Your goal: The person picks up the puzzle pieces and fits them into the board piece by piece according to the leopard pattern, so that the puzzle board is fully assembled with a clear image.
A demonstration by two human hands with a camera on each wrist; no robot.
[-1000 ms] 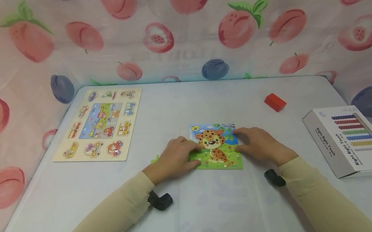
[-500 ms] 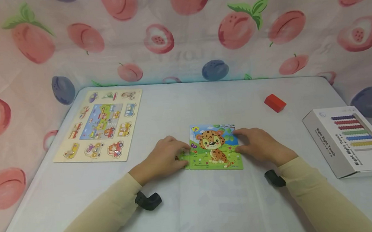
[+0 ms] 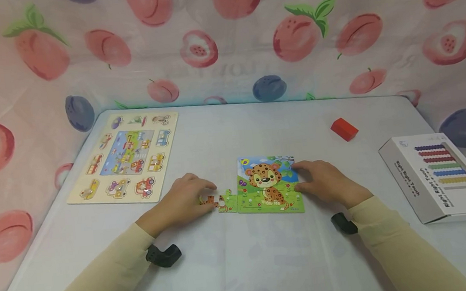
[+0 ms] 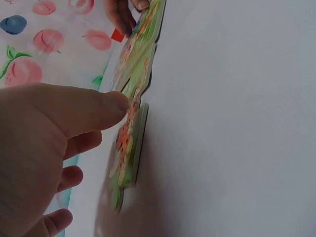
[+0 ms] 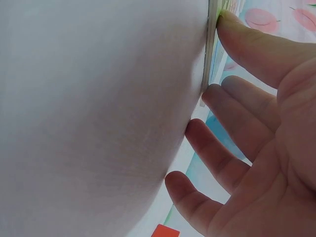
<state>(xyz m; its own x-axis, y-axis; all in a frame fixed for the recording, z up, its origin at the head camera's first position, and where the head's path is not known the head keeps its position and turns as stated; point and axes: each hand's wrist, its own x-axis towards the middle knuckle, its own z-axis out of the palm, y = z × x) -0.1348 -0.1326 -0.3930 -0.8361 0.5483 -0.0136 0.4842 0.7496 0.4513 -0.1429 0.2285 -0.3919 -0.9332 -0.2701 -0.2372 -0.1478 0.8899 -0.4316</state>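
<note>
A square jigsaw puzzle (image 3: 267,185) with a spotted leopard cub on grass lies mid-table. Loose jigsaw pieces (image 3: 228,203) in green and orange spots form a short row off its lower left side. My left hand (image 3: 185,198) is over the leftmost spotted piece (image 4: 124,148), thumb and forefinger spread apart; in the left wrist view the thumb tip overlaps the row and the other fingers curl loosely behind. My right hand (image 3: 327,181) rests at the puzzle's right edge, thumb and forefinger against it, remaining fingers spread in the right wrist view.
A wooden vehicle puzzle board (image 3: 122,158) lies at the back left. The red block (image 3: 344,129) sits at the back right, beyond my right hand. A white box (image 3: 442,174) with coloured rows stands at the right edge. Fruit-print cloth (image 3: 222,38) hangs behind the table.
My left hand has drawn leftward off the puzzle's left side to the loose pieces, uncovering those beside the puzzle. The puzzle and my right hand have stayed put.
</note>
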